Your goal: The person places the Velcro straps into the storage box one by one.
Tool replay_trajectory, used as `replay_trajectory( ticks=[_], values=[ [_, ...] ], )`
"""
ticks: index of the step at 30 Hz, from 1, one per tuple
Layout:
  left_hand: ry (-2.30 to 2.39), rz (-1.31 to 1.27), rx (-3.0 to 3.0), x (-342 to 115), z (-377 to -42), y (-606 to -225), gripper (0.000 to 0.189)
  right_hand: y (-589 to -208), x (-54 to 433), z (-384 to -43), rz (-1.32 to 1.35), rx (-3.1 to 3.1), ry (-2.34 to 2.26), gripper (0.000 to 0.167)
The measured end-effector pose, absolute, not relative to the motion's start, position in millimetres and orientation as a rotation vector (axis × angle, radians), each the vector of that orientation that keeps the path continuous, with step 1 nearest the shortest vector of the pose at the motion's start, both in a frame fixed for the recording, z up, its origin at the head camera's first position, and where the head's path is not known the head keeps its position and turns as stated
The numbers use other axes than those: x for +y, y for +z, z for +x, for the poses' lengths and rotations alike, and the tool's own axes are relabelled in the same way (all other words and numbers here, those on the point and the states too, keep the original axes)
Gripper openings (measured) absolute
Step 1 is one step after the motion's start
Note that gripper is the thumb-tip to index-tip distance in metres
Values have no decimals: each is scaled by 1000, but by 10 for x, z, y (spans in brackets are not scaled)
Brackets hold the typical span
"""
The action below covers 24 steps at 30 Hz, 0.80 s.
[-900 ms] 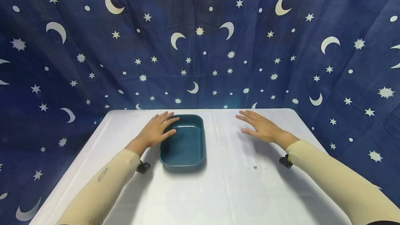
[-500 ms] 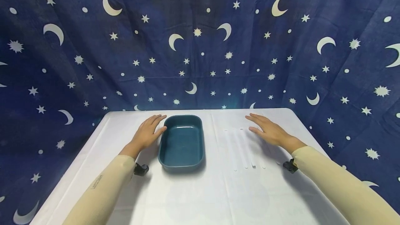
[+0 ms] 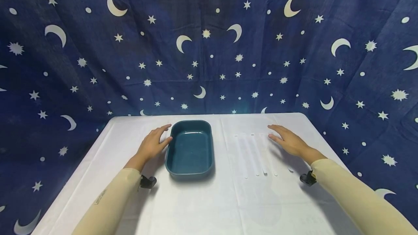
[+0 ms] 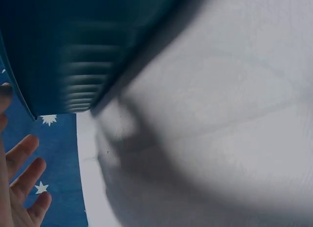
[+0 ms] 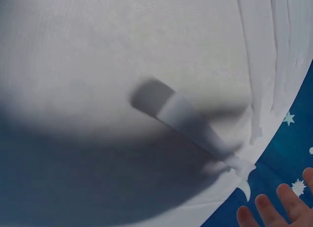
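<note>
A dark teal rectangular container (image 3: 191, 151) stands on the white tabletop, left of centre. Beside its left rim is my left hand (image 3: 151, 145), fingers spread and relaxed; whether the thumb touches the rim I cannot tell. The left wrist view shows the ribbed side (image 4: 88, 70) of the container close by. My right hand (image 3: 290, 141) hovers at the right with loosely extended fingers and nothing in them. Several thin white strips (image 3: 256, 157) with rounded ends lie side by side to its left. In the right wrist view one strip (image 5: 190, 122) lies apart, its near end dark.
The white cloth-covered table (image 3: 196, 209) reaches back to a dark blue curtain (image 3: 209, 57) printed with moons and stars. Dark wrist cameras (image 3: 148, 182) sit under both sleeves.
My left hand has drawn back left from over the container's rim. The right hand has moved right and slightly nearer, away from the strips, uncovering more of them.
</note>
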State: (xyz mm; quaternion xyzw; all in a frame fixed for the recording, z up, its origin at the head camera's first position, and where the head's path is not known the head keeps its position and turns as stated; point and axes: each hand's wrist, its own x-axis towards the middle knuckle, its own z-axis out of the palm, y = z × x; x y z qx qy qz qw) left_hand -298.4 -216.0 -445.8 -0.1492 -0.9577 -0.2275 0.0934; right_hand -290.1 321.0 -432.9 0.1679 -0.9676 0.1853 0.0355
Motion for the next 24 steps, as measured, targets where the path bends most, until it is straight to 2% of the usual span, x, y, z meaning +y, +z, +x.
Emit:
replay_trajectory(
  ticks=[8, 24],
  values=[
    [-817, -347, -2863, -2125, -2942, -4481, 58, -4429, 3267, -2868, 404, -3021, 627, 64],
    [-909, -334, -2841, -2115, -2943, -4590, 56, -4607, 3258, -2781, 283, -3043, 598, 53]
  ],
)
